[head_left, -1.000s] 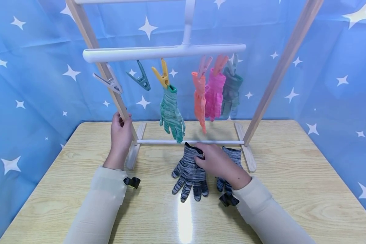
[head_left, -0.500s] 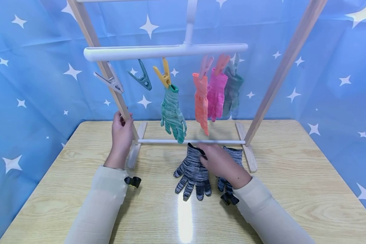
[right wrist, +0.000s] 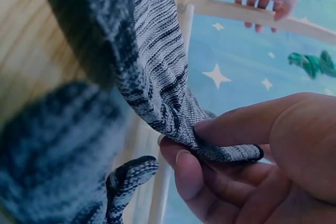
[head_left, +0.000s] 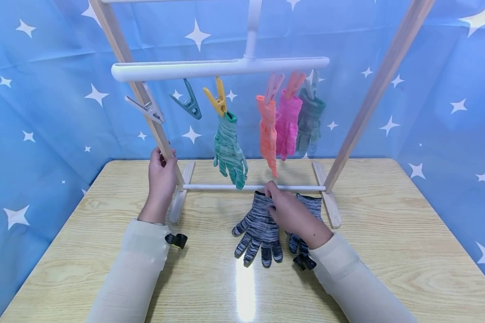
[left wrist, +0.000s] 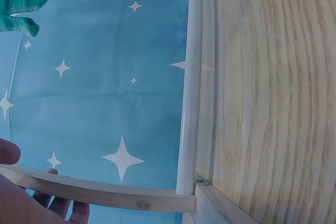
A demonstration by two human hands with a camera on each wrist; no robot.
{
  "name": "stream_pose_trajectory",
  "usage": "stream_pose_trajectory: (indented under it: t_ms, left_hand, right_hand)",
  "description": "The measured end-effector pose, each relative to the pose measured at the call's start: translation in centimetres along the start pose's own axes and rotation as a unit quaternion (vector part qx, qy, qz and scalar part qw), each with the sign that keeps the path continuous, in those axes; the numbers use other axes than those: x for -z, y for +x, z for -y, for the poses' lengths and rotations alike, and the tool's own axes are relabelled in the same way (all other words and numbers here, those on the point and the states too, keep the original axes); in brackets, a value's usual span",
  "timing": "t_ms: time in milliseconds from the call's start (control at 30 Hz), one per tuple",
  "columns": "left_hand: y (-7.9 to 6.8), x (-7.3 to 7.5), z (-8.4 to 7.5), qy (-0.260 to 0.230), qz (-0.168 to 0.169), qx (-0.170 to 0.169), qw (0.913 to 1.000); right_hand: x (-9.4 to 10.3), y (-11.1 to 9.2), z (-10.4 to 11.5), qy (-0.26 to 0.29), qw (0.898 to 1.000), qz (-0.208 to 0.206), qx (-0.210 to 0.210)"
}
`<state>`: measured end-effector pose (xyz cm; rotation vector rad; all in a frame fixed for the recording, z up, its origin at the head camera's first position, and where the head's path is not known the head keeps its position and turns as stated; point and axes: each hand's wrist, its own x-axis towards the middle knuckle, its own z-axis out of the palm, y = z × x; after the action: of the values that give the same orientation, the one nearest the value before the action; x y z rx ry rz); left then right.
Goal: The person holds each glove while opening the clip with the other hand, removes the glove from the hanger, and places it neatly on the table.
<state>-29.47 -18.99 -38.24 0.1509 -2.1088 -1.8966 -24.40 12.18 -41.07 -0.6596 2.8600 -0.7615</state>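
My right hand (head_left: 292,211) pinches a black-and-grey knit glove (head_left: 260,229) near its cuff, thumb on one side and fingertips on the other, as the right wrist view shows at the knit fabric (right wrist: 157,61). The glove's fingers fan out toward me, low over the table. A second glove of the same pattern (head_left: 312,205) lies to the right, partly hidden under my right hand and wrist. Over at the left, my left hand (head_left: 162,175) grips the wooden upright (head_left: 158,134) of a rack, with fingers wrapped behind the post (left wrist: 100,192).
Above hangs a white hanger bar (head_left: 186,69). Its yellow peg (head_left: 217,99) holds a green glove (head_left: 229,150); orange (head_left: 268,130), pink (head_left: 287,123) and dark green (head_left: 309,119) gloves hang rightward. A grey peg (head_left: 149,107) and a teal peg (head_left: 189,104) hang at left. A white crossbar (head_left: 214,187) runs low behind.
The held glove has shifted a little to the right, and my right fingers have moved along its cuff. My left hand stays on the upright.
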Motion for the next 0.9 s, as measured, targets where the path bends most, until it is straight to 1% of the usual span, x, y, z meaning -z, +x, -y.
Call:
stream_pose_trajectory:
  t_ms: [167, 233, 400, 667, 900]
  left_hand:
    - [0.06, 0.05, -0.02, -0.003, 0.004, 0.003, 1.0]
    - [0.08, 0.08, -0.03, -0.003, 0.004, 0.006, 1.0]
    - [0.13, 0.06, -0.08, -0.003, 0.002, 0.007, 1.0]
    - [0.04, 0.01, -0.13, -0.003, 0.0, 0.003, 1.0]
    - [0.13, 0.05, 0.01, -0.002, 0.003, 0.003, 1.0]
  right_hand:
    - [-0.04, 0.01, -0.02, -0.027, 0.999, -0.008, 0.027]
    - [-0.07, -0.02, -0.04, -0.033, 0.999, -0.008, 0.031]
    - [-0.1, -0.01, -0.07, -0.044, 0.999, 0.002, 0.016]
    - [-0.31, -0.04, -0.15, -0.093, 0.995, 0.038, -0.002]
    - [-0.53, -0.32, -0.18, -0.122, 0.992, 0.036, -0.005]
